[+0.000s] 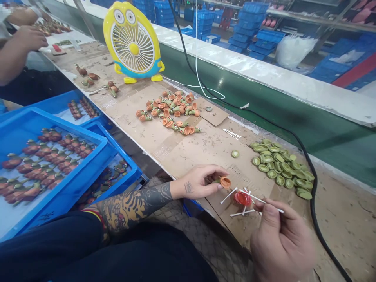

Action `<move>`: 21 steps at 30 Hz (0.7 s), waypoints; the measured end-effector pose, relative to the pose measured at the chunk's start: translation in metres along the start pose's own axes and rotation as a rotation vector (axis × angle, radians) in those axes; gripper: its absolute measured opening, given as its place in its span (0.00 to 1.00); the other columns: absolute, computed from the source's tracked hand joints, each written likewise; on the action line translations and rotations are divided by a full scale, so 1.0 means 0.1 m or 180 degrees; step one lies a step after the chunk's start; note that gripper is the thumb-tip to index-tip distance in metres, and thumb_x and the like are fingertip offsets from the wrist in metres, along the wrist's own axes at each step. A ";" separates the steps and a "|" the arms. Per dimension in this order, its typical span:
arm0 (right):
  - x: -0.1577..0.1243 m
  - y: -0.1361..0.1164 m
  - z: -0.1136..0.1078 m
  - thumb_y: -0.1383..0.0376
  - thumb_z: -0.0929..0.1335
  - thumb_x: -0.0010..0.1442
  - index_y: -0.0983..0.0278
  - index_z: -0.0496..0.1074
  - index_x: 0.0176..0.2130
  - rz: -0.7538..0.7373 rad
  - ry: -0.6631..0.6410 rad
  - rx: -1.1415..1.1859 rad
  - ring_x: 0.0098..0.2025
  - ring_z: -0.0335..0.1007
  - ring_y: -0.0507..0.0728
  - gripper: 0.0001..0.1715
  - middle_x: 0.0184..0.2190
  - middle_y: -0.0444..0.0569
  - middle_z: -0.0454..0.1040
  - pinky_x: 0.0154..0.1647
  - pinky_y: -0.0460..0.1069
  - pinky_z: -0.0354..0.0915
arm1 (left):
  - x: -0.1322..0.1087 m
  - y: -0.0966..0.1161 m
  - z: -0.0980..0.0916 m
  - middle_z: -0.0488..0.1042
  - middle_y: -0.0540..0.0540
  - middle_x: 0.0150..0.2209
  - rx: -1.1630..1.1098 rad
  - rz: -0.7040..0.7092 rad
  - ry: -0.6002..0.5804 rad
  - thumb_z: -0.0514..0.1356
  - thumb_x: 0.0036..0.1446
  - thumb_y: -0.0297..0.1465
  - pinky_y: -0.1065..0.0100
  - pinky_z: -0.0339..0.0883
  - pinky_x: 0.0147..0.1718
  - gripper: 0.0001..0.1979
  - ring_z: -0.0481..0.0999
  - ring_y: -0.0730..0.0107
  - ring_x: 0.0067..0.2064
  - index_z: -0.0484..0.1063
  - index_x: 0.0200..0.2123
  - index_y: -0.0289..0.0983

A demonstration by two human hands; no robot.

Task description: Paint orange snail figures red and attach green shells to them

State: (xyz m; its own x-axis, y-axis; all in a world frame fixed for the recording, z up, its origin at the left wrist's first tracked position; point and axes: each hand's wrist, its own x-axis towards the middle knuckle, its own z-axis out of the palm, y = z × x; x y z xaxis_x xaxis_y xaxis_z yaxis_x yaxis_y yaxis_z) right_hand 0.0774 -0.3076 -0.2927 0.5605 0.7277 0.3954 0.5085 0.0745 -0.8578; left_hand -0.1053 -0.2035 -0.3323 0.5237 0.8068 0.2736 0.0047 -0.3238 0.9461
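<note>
My left hand pinches a small orange cup-shaped piece between its fingertips. My right hand grips a thin white stick, whose tip is over a red-filled dish. Several more white sticks lie around and across that dish. To the right sits a heap of olive-green rounded pieces, with one loose piece nearer my hands. Farther ahead lies a cluster of orange-and-green moulded pieces. All of this rests on cardboard sheets.
Two blue trays of red-and-green moulded pieces stand at left, with more blue trays behind. A co-worker's hands work at the far left. A yellow fan stands ahead. A black cable runs along the right.
</note>
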 end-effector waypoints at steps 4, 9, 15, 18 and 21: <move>0.06 0.19 -0.15 0.48 0.70 0.68 0.65 0.78 0.43 0.0194 -0.0123 -0.0550 0.36 0.77 0.59 0.22 0.34 0.51 0.80 0.43 0.53 0.69 | 0.03 -0.03 0.01 0.82 0.40 0.43 0.0076 -0.0041 0.0097 0.64 0.62 0.31 0.67 0.74 0.40 0.15 0.80 0.65 0.41 0.78 0.51 0.34; 0.08 0.38 -0.28 0.43 0.67 0.68 0.61 0.79 0.42 0.0202 -0.0358 -0.1251 0.38 0.76 0.60 0.26 0.36 0.49 0.81 0.41 0.51 0.65 | 0.08 -0.07 -0.02 0.81 0.35 0.49 0.0399 0.0655 0.0069 0.68 0.60 0.33 0.60 0.75 0.52 0.18 0.80 0.57 0.52 0.78 0.53 0.35; 0.11 0.39 -0.21 0.42 0.66 0.67 0.61 0.80 0.40 0.0008 -0.0489 -0.1348 0.37 0.77 0.59 0.27 0.36 0.50 0.81 0.39 0.50 0.64 | 0.05 -0.05 0.00 0.82 0.39 0.48 0.0279 0.0316 0.0090 0.69 0.57 0.31 0.64 0.76 0.46 0.21 0.81 0.61 0.46 0.77 0.54 0.35; 0.13 0.40 -0.19 0.44 0.66 0.67 0.61 0.80 0.40 0.0003 -0.0577 -0.1403 0.37 0.77 0.60 0.26 0.35 0.50 0.81 0.38 0.51 0.64 | 0.04 -0.04 0.02 0.82 0.40 0.46 0.0118 0.0130 0.0140 0.69 0.55 0.31 0.66 0.75 0.42 0.18 0.81 0.62 0.44 0.77 0.50 0.34; 0.13 0.41 -0.23 0.44 0.66 0.67 0.61 0.80 0.40 -0.0013 -0.0521 -0.1383 0.37 0.76 0.59 0.26 0.36 0.50 0.81 0.38 0.51 0.64 | 0.05 -0.04 0.03 0.82 0.40 0.44 0.0142 0.0084 0.0165 0.69 0.55 0.31 0.66 0.74 0.42 0.16 0.80 0.62 0.43 0.78 0.47 0.34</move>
State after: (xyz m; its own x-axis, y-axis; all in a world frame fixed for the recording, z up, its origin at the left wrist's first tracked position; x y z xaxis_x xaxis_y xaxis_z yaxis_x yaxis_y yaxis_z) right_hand 0.1202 -0.3109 -0.3149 0.4651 0.8286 0.3116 0.7568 -0.1895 -0.6255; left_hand -0.1007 -0.1998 -0.3354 0.4792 0.8219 0.3079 0.0301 -0.3660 0.9301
